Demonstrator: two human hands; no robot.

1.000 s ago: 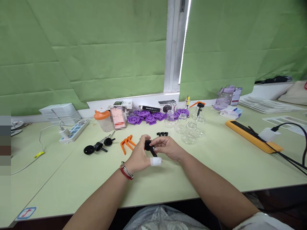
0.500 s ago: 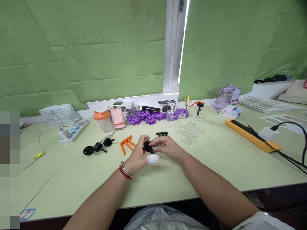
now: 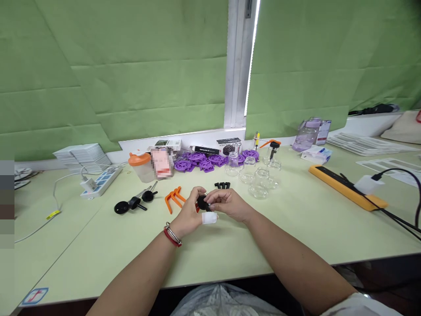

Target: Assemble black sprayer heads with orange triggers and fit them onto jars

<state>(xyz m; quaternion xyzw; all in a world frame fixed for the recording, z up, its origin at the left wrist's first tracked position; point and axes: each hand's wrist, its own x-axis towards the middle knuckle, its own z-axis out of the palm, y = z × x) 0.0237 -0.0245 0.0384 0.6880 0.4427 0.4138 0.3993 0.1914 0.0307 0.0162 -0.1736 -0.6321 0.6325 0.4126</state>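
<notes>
My left hand [image 3: 188, 215], its thumb wrapped in white tape, is closed around a round black plastic lid-like part [image 3: 201, 202]. My right hand [image 3: 233, 204] pinches at that part's right side, where a small shiny bit shows between the fingertips. A bit of orange peeks out beside the left palm. Bent orange handles [image 3: 173, 198] lie just left of my left hand. Beyond my right hand are several small black pieces [image 3: 222, 185]. Farther left rest black round parts with metal rods [image 3: 134, 202].
Clear glass vessels [image 3: 258, 188] stand back right, one fitted with a black part and orange handle [image 3: 271, 143]. Purple plastic discs [image 3: 206, 165] are heaped at the back. An orange-lidded cup [image 3: 141, 166], a white power strip [image 3: 102, 181] and an orange power strip [image 3: 348, 188] flank the work area.
My right fingers have curled slightly further over the black part's right side. My left hand holds nearly the same place.
</notes>
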